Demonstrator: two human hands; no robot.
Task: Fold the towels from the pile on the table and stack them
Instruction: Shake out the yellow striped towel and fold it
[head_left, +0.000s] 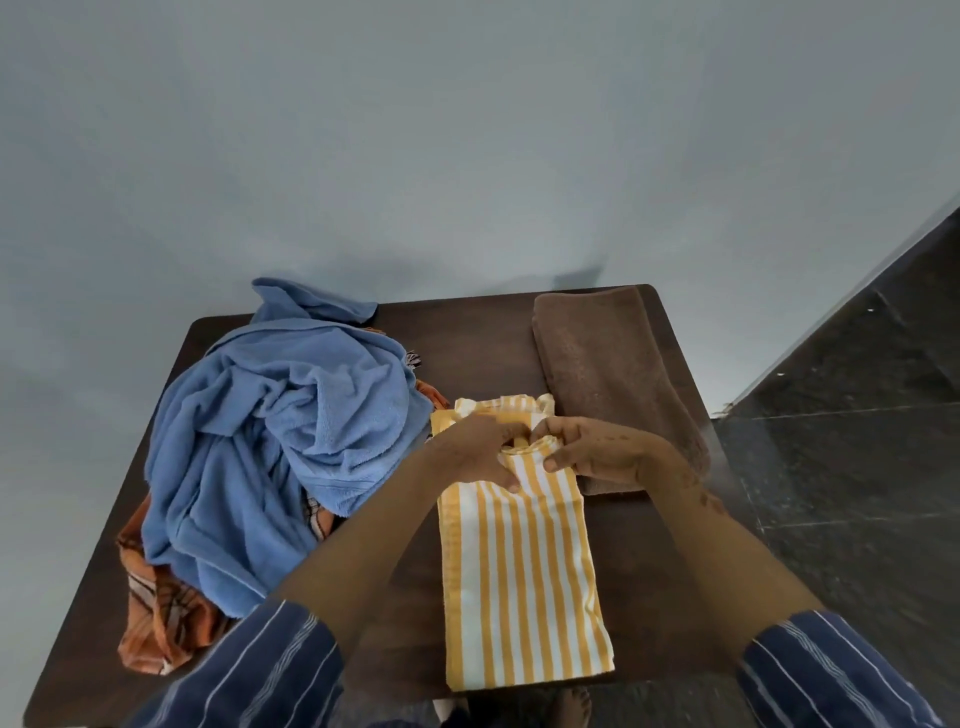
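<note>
Yellow-and-white stripes hold centre stage: the striped towel (524, 566) lies as a long narrow strip down the lower middle of the frame, on the dark surface (467, 332), and both hands are at its far end. The left hand (475, 447) has its fingers curled onto the cloth, thumb laid along a stripe, and the right hand (587, 447) pinches the rolled edge just beside it, so each hand is gripping the same towel, the two nearly touching. It looks like a lengthwise fold is done and a crosswise one is in hand, though that's a reading, not a certainty. To the right of centre, the brown towel (613, 374) is already folded, its near end touching the striped one; that is the only finished piece in sight, the start of the stack. Left of centre, the pile remains: a blue towel (280, 436) heaped loose over an orange checked cloth (156, 618). So one is folded, one is under way, and at least two wait.
</note>
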